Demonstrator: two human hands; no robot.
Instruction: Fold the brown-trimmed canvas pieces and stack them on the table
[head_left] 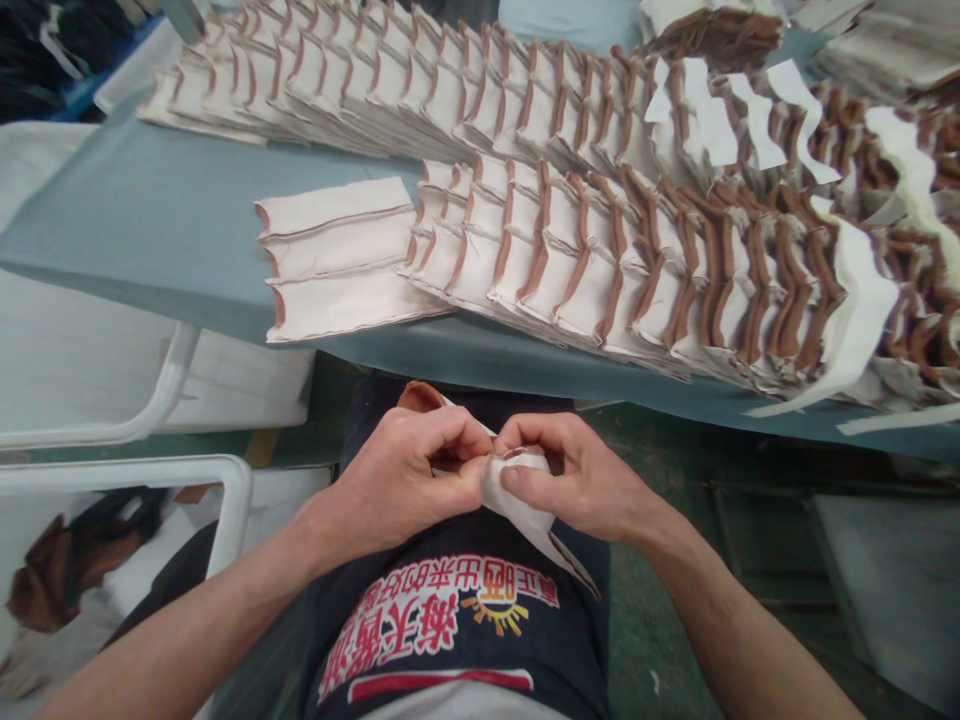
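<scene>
Above my lap, both hands grip one strip of white-backed brown fabric (pixel 525 505). My left hand (pixel 420 470) pinches it between thumb and fingers, and a brown end curls out behind that hand. Close beside it, almost touching, my right hand (pixel 577 475) has its thumb pressed on the white side, the fingers folded behind. The strip's lower end hangs down to the right over the dark printed apron (pixel 480 620). What lies between the fingertips is mostly hidden.
Ahead, a table with a blue-grey cover (pixel 150 220) bears long rows of stacked white and brown pieces (pixel 570 260). A three-ridged stack (pixel 337 260) lies nearer the left. White bins (pixel 240 500) stand at left, one holding scraps (pixel 60 570). Paper-like strips (pixel 855 290) lie across the right-hand rows.
</scene>
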